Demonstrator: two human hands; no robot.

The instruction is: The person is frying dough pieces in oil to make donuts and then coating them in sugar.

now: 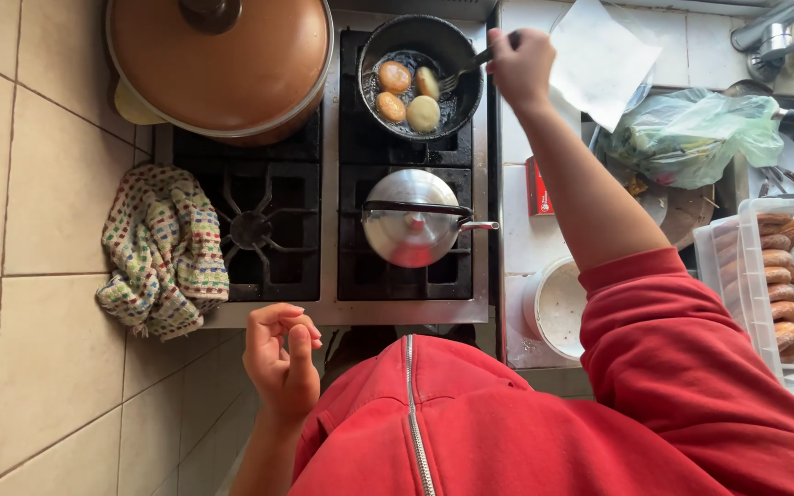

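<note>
The right hand (520, 62) has its fingers closed round a fork (467, 69); the fork's long axis runs left and slightly down from the fist, tines among four dough pieces (408, 92) in the small black pan (457, 50). The left hand (281, 363) hangs loosely curled and empty, well apart from the pan, near the stove's front edge (342, 314).

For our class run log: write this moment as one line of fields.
right hand: holds fork in pan | dough: four pieces frying | left hand: empty, near stove | kettle: front burner
</note>
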